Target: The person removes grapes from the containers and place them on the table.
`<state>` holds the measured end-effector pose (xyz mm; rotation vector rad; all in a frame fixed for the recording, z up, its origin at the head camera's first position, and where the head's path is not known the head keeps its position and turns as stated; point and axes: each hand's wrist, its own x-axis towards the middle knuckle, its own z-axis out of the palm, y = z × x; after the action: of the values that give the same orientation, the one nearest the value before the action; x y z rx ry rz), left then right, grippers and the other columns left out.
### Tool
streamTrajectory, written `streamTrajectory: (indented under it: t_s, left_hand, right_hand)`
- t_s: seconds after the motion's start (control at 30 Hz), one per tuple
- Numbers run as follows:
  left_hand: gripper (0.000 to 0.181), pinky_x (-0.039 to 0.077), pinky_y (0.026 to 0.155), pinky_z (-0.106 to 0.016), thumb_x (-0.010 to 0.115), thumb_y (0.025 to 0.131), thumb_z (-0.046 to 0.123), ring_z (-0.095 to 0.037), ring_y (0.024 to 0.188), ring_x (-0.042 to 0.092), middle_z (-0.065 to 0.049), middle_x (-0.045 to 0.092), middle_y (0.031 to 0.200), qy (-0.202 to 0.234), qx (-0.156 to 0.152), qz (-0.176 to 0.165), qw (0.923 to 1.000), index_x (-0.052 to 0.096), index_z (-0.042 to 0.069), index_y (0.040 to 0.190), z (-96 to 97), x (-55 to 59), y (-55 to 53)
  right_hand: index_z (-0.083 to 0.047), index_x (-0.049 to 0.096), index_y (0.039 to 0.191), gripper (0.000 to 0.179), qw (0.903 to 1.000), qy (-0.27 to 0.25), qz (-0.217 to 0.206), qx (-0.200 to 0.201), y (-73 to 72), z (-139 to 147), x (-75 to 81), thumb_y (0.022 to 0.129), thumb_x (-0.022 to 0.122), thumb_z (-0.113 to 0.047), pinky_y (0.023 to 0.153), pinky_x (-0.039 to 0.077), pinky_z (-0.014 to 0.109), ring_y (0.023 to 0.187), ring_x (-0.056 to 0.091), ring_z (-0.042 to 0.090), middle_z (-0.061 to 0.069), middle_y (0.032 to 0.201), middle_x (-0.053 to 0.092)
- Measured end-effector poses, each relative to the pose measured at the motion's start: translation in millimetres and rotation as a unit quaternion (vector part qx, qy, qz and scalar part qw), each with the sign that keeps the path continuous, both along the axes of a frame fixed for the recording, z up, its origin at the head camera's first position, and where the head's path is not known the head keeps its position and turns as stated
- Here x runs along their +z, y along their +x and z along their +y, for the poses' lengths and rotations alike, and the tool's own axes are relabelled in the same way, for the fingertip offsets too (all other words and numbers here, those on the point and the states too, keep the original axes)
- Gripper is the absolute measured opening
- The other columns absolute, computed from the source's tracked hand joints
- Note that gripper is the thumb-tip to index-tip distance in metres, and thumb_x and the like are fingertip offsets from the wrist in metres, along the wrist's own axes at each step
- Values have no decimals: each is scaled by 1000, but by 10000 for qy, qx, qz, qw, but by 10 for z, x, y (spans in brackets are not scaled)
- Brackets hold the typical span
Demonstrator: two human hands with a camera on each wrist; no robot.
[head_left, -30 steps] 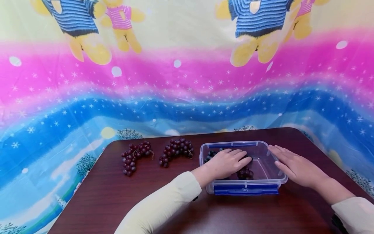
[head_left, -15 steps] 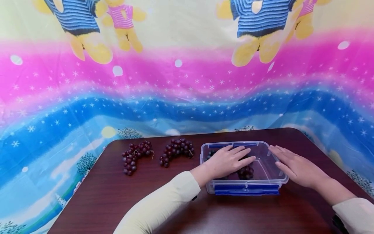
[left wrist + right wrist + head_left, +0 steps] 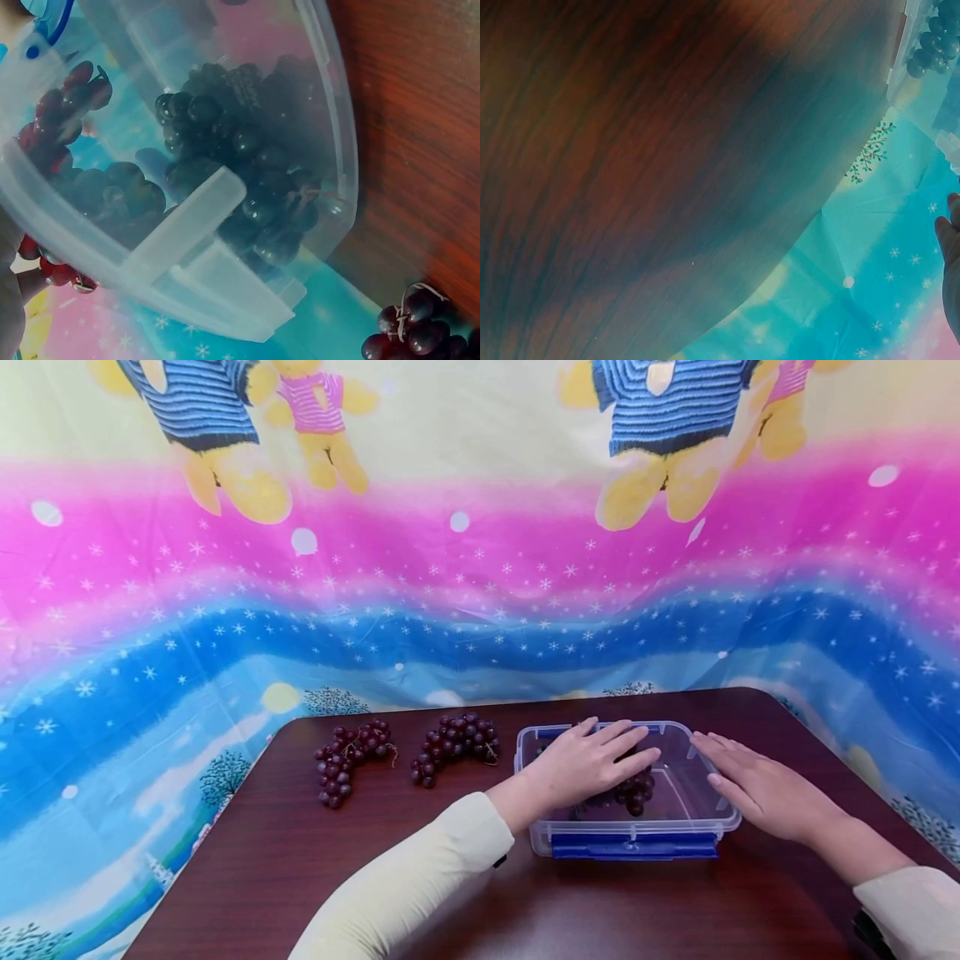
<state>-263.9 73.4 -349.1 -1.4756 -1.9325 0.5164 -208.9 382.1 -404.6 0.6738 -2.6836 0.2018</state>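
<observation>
My left hand (image 3: 581, 768) is over a clear plastic box (image 3: 585, 827) with blue clips, fingers pointing to the far right. It grips a bunch of dark red grapes (image 3: 636, 793), which hangs below the palm inside the box. In the left wrist view, some of these red grapes (image 3: 56, 271) show above the rim beside the fingers; the fingertips' hold is hidden. A bunch of blackish grapes (image 3: 255, 142) lies in the box, mostly covered by the hand from above. My right hand (image 3: 765, 793) rests with straight fingers against the box's right end.
Two bunches of red grapes, a left one (image 3: 348, 764) and a nearer one (image 3: 453, 747), lie left of the box on the dark wooden table (image 3: 315, 860). A patterned cloth (image 3: 465, 568) hangs behind the table.
My left hand has risen slightly and shifted a little right, and the red grapes beneath it have come up with it. My right hand and the box stay in place.
</observation>
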Motion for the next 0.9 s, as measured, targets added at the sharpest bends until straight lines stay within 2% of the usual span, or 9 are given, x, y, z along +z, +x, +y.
streamTrajectory:
  t_s: [0.2, 0.53, 0.73, 0.9]
  left_hand:
    - [56, 37, 107, -42, 60, 98, 16, -22, 138, 37, -7, 41, 150, 538, -270, 217, 9980, 40, 21, 149, -26, 76, -37]
    - [49, 31, 109, -43, 56, 98, 8, -24, 136, 40, -10, 45, 147, 1185, -596, 204, 9910, 47, 19, 145, -72, 154, -79]
    - [44, 40, 104, -42, 52, 100, 8, -22, 133, 44, -10, 48, 145, 1328, -582, 676, 9871, 50, 18, 143, -123, 247, -90]
    - [47, 37, 106, -43, 56, 98, 7, -22, 134, 43, -10, 47, 145, 1457, -492, 536, 9867, 50, 18, 144, -206, 340, -103]
  right_hand:
    - [-15, 31, 154, 61, 10000, -27, -5, -18, -6, -5, -1, 99, 55, -24, 106, -4, 12, 135, 37, 36, 22, 147, 41]
    - [-14, 31, 154, 61, 10000, -50, -30, 30, -1, -9, 8, 99, 55, -24, 106, -4, 11, 138, 35, 33, 21, 147, 40]
    - [-14, 31, 154, 61, 10000, -50, -3, 49, -6, -8, 7, 99, 56, -23, 107, -3, 12, 138, 34, 32, 21, 147, 40]
    - [-13, 31, 153, 61, 9999, -43, 53, 83, -4, -2, 9, 98, 56, -22, 107, -2, 10, 139, 33, 30, 21, 147, 41]
